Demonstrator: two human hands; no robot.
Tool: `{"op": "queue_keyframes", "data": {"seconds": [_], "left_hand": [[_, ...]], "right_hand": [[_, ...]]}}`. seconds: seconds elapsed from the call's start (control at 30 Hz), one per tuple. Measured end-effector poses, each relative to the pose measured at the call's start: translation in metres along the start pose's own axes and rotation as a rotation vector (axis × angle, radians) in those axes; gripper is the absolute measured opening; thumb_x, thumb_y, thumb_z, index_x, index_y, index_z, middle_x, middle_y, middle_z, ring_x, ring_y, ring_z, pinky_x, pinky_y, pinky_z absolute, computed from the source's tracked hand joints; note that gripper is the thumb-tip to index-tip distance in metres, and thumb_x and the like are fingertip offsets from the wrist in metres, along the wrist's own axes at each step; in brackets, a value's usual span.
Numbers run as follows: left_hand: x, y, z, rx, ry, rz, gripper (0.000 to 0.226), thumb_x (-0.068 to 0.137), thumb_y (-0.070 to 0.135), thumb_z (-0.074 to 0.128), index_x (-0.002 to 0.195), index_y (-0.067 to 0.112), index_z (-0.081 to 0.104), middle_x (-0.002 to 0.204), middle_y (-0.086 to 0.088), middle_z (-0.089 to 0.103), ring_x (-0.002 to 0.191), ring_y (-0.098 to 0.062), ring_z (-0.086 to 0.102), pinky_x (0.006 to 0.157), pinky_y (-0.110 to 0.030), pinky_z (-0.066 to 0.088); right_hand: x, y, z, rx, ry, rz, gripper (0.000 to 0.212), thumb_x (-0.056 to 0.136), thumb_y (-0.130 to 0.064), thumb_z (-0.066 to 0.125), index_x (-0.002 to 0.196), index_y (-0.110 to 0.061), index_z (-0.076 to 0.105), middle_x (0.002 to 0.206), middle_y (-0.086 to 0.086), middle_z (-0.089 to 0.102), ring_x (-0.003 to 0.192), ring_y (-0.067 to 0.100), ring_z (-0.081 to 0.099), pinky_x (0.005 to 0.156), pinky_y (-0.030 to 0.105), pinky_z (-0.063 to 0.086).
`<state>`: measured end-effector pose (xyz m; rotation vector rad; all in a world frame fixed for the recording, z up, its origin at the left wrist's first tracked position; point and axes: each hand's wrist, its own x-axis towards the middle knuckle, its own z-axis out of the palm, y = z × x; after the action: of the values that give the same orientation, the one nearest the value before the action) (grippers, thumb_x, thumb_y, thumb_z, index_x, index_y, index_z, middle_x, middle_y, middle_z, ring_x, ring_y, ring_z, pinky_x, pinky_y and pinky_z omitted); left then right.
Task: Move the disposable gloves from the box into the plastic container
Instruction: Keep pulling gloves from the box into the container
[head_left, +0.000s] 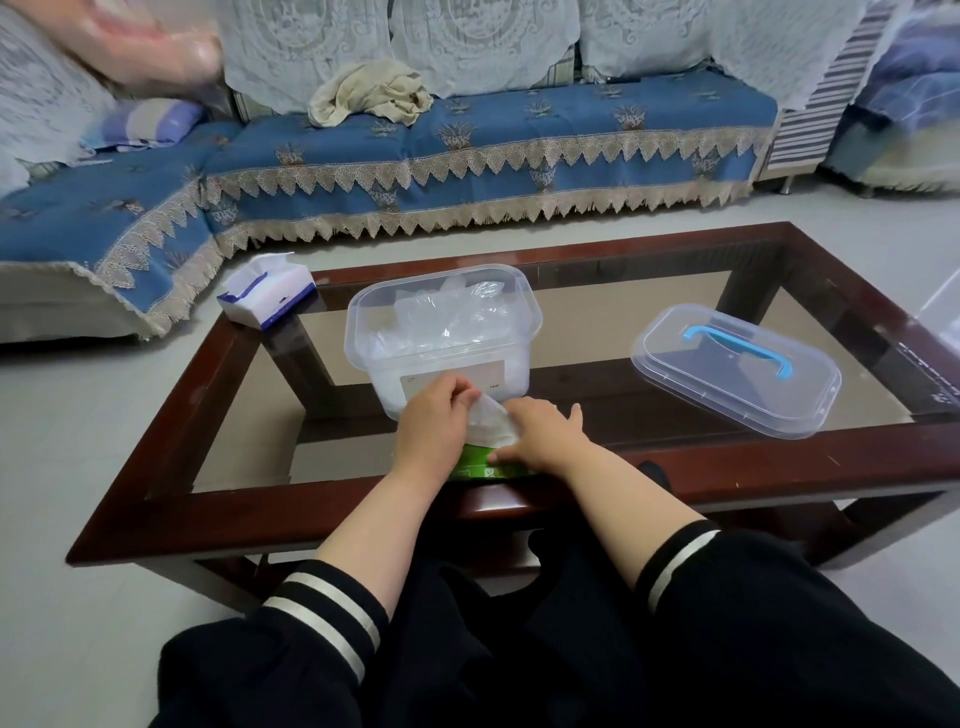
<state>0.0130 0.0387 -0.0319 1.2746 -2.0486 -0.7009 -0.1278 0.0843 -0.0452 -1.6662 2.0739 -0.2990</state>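
Nearest us, green box (480, 465) at the table (218, 364) edge, our right hand (540, 436) resting on it, fingers fairly straight. Left hand (436, 415) pinches a glove (491, 423), seemingly half drawn out. Beyond: open plastic container (441, 322) holding gloves; lid (735, 369) right; tissue pack (265, 291) far left.

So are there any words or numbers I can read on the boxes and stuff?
No text can be read here.
White label on the plastic container: small dark marks, too small and blurred to read.
Green glove box: mostly hidden under the left hand and right hand; print not readable.
Tissue pack: blue and white, a tiny dark mark, too blurred to read.
Lid with blue handle: no text visible.
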Motion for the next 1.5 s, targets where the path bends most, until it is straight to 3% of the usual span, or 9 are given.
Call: {"op": "queue_keyframes", "data": {"seconds": [0.23,0.47,0.6,0.77,1.0,1.13,1.27,1.37,1.5], "left_hand": [[0.007,0.005,-0.012,0.012,-0.061,-0.056,0.018,0.088,0.034,0.067,0.078,0.019,0.069,0.075,0.004,0.065,0.076,-0.018,0.059,0.069,-0.032,0.045],[0.066,0.095,-0.101,-0.147,0.347,0.214,0.014,0.092,0.031,0.06,0.103,0.023,0.066,0.081,0.019,0.06,0.072,-0.006,0.064,0.069,-0.025,0.056],[0.103,0.094,-0.122,-0.07,0.545,0.349,0.016,0.09,0.029,0.066,0.104,0.022,0.069,0.086,0.009,0.067,0.076,-0.007,0.062,0.07,-0.018,0.051],[0.12,0.041,-0.076,0.207,0.024,0.054,0.019,0.089,0.032,0.066,0.104,0.022,0.071,0.084,0.004,0.068,0.068,-0.011,0.054,0.062,-0.027,0.045],[0.133,0.007,-0.049,0.659,-0.435,-0.067,0.053,0.089,0.041,0.064,0.136,0.024,0.05,0.14,-0.003,0.052,0.124,-0.022,0.05,0.097,-0.033,0.04],[0.135,0.007,-0.05,0.745,-0.573,-0.077,0.045,0.1,0.045,0.04,0.133,0.017,0.054,0.139,-0.007,0.052,0.125,-0.025,0.049,0.101,-0.035,0.036],[0.126,0.018,-0.06,0.896,-0.428,0.034,0.039,0.103,0.036,0.018,0.106,0.022,0.054,0.135,-0.012,0.049,0.124,-0.034,0.039,0.103,-0.05,0.034],[0.112,0.021,-0.064,0.847,-0.247,0.065,0.042,0.102,0.037,0.02,0.13,0.025,0.049,0.144,-0.006,0.04,0.128,-0.029,0.032,0.102,-0.051,0.028],[0.081,0.021,-0.06,0.581,0.165,0.52,0.028,0.098,0.032,0.044,0.112,0.016,0.062,0.11,-0.003,0.06,0.102,-0.023,0.052,0.084,-0.033,0.038]], "right_hand": [[0.0,0.002,0.001,0.025,0.007,-0.002,0.053,0.079,-0.044,0.071,0.125,-0.027,0.052,0.129,-0.005,0.053,0.128,0.023,0.041,0.111,0.065,0.006],[0.004,0.006,0.004,0.076,0.009,-0.01,0.064,0.078,-0.044,0.073,0.135,-0.031,0.046,0.14,-0.009,0.044,0.136,0.018,0.032,0.112,0.064,0.002],[0.005,0.008,0.004,0.065,0.01,-0.02,0.066,0.079,-0.045,0.072,0.137,-0.03,0.045,0.142,-0.008,0.043,0.136,0.017,0.031,0.112,0.064,0.001],[0.006,0.009,0.007,0.053,0.011,-0.03,0.067,0.079,-0.046,0.071,0.137,-0.031,0.042,0.142,-0.007,0.041,0.136,0.016,0.03,0.112,0.063,0.002],[0.008,0.012,0.008,0.057,0.012,-0.041,0.067,0.079,-0.047,0.071,0.137,-0.031,0.042,0.141,-0.008,0.041,0.135,0.015,0.029,0.112,0.062,0.002],[0.009,0.013,0.008,0.063,0.01,-0.048,0.067,0.079,-0.047,0.071,0.137,-0.031,0.042,0.141,-0.008,0.041,0.136,0.015,0.028,0.112,0.062,0.001],[0.008,0.013,0.006,0.079,0.004,-0.048,0.067,0.079,-0.05,0.069,0.138,-0.032,0.042,0.142,-0.008,0.041,0.136,0.016,0.028,0.112,0.062,0.0],[0.007,0.012,0.006,0.095,0.009,-0.041,0.068,0.078,-0.055,0.067,0.138,-0.032,0.043,0.141,-0.008,0.042,0.136,0.017,0.029,0.112,0.062,0.001],[0.007,0.011,0.009,0.111,0.041,-0.019,0.071,0.076,-0.053,0.071,0.136,-0.029,0.043,0.136,-0.006,0.047,0.133,0.017,0.035,0.113,0.061,0.001]]}}
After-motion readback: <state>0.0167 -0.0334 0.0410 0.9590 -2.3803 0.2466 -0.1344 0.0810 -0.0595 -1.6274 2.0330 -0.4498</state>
